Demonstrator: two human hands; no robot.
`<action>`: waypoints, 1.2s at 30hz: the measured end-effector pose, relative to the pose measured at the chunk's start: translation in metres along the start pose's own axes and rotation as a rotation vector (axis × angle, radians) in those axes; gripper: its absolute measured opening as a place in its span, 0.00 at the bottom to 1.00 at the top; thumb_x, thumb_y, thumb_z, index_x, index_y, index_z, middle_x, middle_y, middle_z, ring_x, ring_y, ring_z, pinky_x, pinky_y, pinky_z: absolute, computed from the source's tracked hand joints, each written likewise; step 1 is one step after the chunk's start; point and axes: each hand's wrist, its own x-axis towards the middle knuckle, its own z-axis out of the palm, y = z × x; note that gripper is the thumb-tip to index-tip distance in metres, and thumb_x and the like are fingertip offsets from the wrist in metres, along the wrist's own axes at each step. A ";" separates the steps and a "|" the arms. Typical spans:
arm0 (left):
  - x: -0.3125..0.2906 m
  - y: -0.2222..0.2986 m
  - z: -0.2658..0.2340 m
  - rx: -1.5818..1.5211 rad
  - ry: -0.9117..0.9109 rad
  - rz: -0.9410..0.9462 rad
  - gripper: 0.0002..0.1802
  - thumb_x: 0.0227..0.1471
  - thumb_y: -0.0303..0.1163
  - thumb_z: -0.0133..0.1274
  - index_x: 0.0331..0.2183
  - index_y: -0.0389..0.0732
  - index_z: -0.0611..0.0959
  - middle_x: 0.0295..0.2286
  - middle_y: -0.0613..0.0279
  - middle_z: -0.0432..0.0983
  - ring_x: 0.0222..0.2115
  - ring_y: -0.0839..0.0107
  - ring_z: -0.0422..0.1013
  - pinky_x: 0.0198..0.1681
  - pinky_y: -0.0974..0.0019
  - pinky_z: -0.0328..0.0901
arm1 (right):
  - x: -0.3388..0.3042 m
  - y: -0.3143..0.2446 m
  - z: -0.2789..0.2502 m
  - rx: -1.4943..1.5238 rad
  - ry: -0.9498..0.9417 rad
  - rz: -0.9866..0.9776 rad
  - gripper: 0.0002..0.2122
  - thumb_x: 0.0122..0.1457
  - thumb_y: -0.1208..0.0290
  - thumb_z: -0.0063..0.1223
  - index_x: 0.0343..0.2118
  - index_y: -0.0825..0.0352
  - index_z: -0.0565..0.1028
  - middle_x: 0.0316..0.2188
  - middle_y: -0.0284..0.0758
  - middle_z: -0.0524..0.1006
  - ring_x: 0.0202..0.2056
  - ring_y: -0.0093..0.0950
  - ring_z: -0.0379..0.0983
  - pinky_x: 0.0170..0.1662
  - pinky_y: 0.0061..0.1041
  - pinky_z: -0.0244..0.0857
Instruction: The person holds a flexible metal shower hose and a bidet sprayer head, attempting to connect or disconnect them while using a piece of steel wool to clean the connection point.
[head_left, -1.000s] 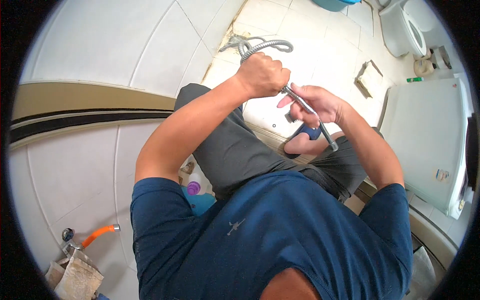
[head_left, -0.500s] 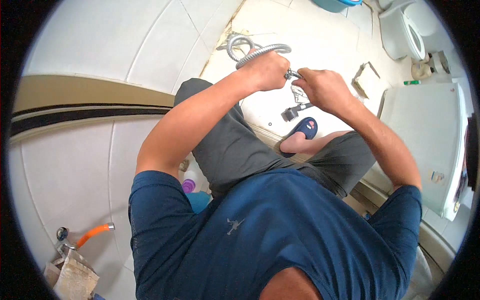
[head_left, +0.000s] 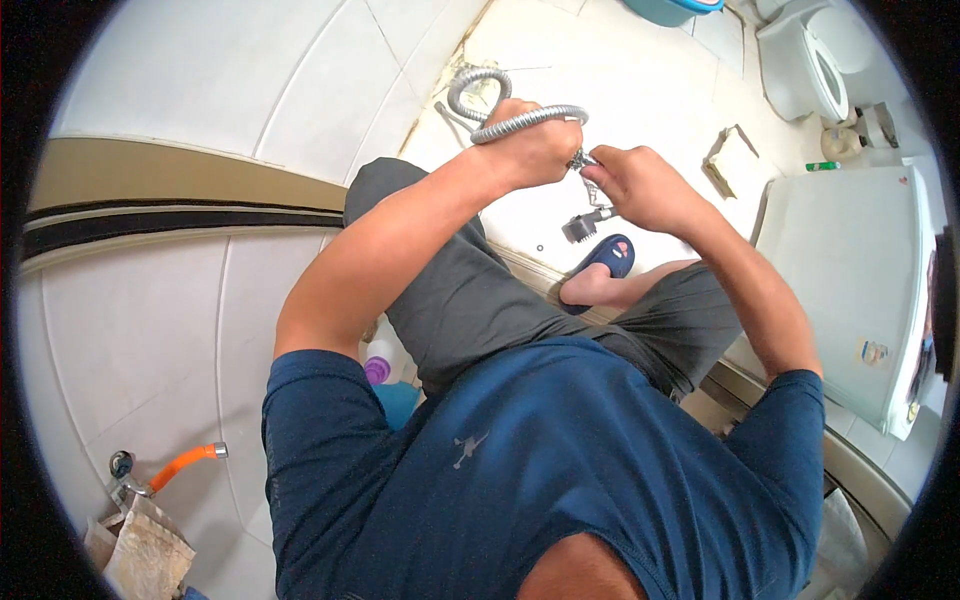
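My left hand is closed around a silver corrugated shower hose, which loops up and over the knuckles. Beside it, my right hand pinches a small metal fitting at the hose's end. The two hands are almost touching, and the fingers partly hide the fitting. Below them, a dark grey bristled brush head lies over the pale floor, its other end reaching up behind my right hand. A small dark ring rests on the floor near the brush head.
My foot in a blue slipper stands close by. To the right are a white washing-machine-like box, a toilet and a torn carton piece. A wall tap with an orange hose is at lower left; a blue basin sits far off.
Both hands have shifted slightly downward, still joined at the fitting. The hose loop has swung a little, and my right elbow has drawn inward.
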 end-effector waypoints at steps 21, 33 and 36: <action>-0.005 0.026 0.009 -0.222 -0.196 0.320 0.07 0.34 0.32 0.60 0.16 0.42 0.79 0.16 0.55 0.77 0.19 0.57 0.78 0.21 0.54 0.72 | 0.064 -0.013 -0.005 1.311 0.372 -0.027 0.23 0.67 0.60 0.60 0.57 0.72 0.74 0.51 0.37 0.80 0.50 0.27 0.76 0.57 0.30 0.67; 0.014 0.020 0.006 -0.087 0.182 0.406 0.10 0.37 0.34 0.57 0.15 0.45 0.73 0.15 0.60 0.74 0.16 0.62 0.75 0.20 0.58 0.68 | 0.057 0.061 0.031 1.114 0.084 0.499 0.25 0.72 0.48 0.48 0.44 0.72 0.81 0.35 0.34 0.79 0.38 0.23 0.73 0.42 0.26 0.69; 0.009 0.014 -0.002 -0.047 0.186 0.269 0.10 0.39 0.33 0.57 0.16 0.46 0.73 0.15 0.62 0.73 0.16 0.63 0.75 0.21 0.58 0.69 | 0.010 0.033 0.035 1.504 -0.241 0.596 0.33 0.72 0.39 0.36 0.48 0.73 0.75 0.37 0.42 0.81 0.40 0.33 0.82 0.43 0.34 0.78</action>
